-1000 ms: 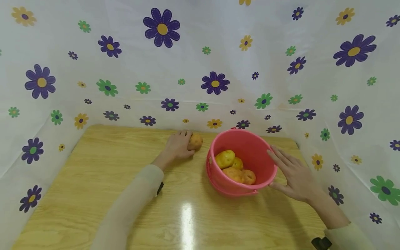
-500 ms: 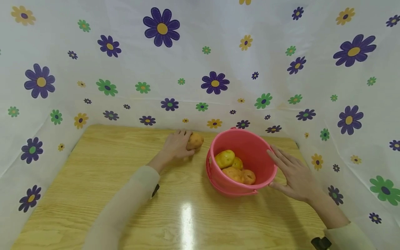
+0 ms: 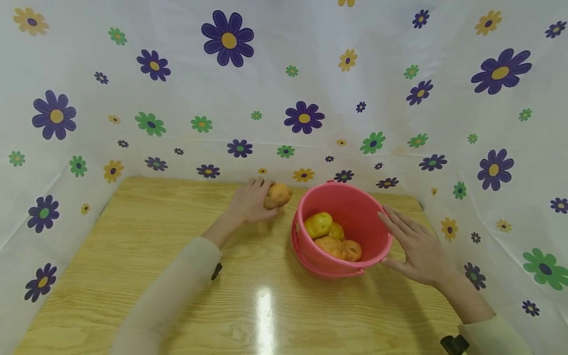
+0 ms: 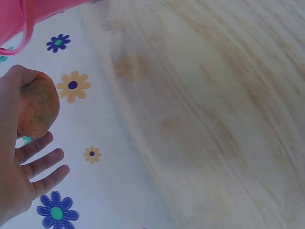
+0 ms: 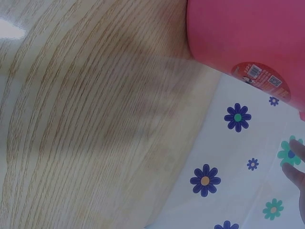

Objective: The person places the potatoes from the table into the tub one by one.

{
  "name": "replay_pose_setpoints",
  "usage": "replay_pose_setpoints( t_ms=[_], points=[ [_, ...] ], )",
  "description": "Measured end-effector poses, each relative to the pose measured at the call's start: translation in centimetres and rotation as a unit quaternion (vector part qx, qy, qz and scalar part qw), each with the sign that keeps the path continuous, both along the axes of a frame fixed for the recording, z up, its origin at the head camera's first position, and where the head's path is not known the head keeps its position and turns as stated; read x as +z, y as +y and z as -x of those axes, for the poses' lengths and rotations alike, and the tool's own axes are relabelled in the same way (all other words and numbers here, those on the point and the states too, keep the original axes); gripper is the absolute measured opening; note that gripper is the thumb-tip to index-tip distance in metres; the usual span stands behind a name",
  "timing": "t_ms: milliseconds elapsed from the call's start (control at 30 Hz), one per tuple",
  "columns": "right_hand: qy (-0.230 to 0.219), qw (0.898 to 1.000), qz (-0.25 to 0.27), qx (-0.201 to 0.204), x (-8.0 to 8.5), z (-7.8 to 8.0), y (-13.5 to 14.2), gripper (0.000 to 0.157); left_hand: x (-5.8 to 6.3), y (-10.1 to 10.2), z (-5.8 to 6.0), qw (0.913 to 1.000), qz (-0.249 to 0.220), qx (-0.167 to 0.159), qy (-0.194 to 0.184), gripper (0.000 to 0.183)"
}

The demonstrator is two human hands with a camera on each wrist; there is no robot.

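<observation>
Near the table's back edge my left hand [image 3: 251, 201] grips a potato [image 3: 278, 195] between thumb and fingers. In the left wrist view that potato [image 4: 39, 106] sits against the palm, with the other fingers spread below it. Just to its right stands a pink bucket [image 3: 367, 217], holding several potatoes, among them a yellowish one [image 3: 318, 226] and a browner one [image 3: 330, 247]. My right hand [image 3: 419, 249] rests against the bucket's right rim with straight fingers. Only fingertips of the right hand [image 5: 295, 164] show in the right wrist view, beside the bucket's labelled wall [image 5: 238, 33].
The bucket's handle [image 3: 298, 246] hangs down its left side. A wood-grained table [image 3: 155, 236] lies under everything. White cloth [image 3: 177, 88] printed with flowers rises behind the table and along both sides.
My left hand has lifted the potato slightly and turned it, so more of it shows. The right hand and the bucket stay in place.
</observation>
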State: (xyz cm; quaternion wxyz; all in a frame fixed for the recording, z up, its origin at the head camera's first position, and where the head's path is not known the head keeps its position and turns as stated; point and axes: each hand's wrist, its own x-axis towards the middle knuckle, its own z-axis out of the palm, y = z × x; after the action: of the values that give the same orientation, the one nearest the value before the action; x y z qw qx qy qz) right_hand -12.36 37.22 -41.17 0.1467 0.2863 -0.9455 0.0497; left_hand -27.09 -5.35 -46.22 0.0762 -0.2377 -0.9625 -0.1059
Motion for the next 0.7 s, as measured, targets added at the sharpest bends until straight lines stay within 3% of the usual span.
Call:
replay_pose_setpoints(
  t_ms=[333, 700],
  points=[
    [0.003, 1.000, 0.002, 0.002, 0.1, -0.1, -0.1, 0.099, 1.7, 0.2, -1.2, 0.9996, -0.019, -0.006, 0.017, 0.082],
    [0.002, 1.000, 0.003, 0.001, 0.0, 0.0, 0.0, 0.100, 4.5, 0.7, -2.6, 0.9944, -0.076, -0.016, 0.072, 0.073]
  ],
)
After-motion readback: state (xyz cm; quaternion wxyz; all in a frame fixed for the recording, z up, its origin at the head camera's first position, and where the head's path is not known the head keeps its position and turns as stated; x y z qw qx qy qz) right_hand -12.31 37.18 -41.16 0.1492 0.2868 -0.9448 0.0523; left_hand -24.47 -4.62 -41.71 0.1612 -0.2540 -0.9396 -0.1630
